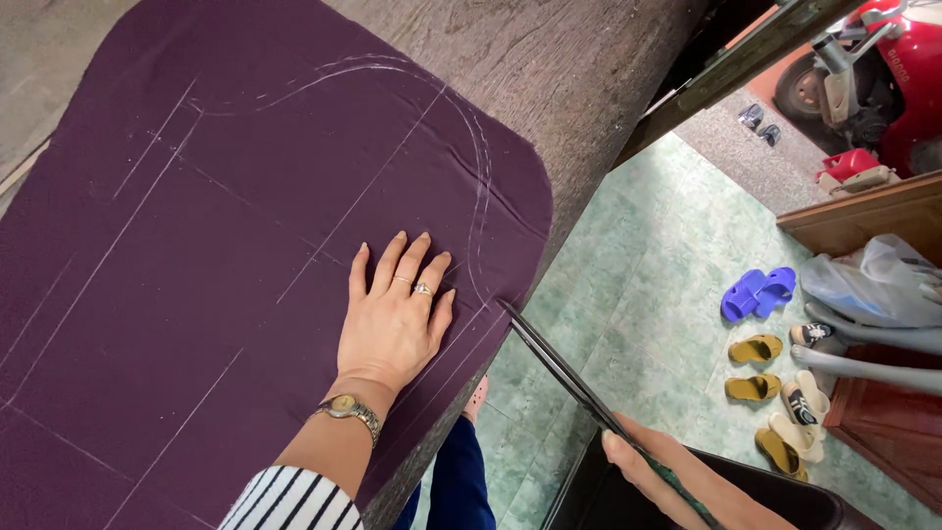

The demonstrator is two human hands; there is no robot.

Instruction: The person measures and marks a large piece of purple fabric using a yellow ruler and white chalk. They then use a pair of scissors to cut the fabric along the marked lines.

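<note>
Purple fabric (196,275) with white chalk lines (476,196) is spread flat over the wooden desk (579,69), its rounded corner reaching right to the desk's right edge and a bit hanging past it. The left hand (392,319) lies on the cloth near that edge, palm down, fingers spread slightly apart, not gripping anything, just pinning it. It wears 2 rings and a wristwatch (345,408), with a striped sleeve (289,501) behind.

The right hand (653,466) is off the desk's edge, closed around the handles of long black scissors (559,373), whose tip touches the cloth edge right where the curved chalk line meets it. The blades look nearly together.

To my eye, cutting here well means keeping that flat hand close to the line so the cloth doesn't creep, and following the curved chalk line in long strokes rather than little snips.

Hard to see: the scissor handles are mostly covered by the hand and cut off at the bottom of the frame, so I can't tell the exact grip. The cloth's left and bottom parts run out of view. Several sandals (756,348) sit on the green floor (638,285) below.
</note>
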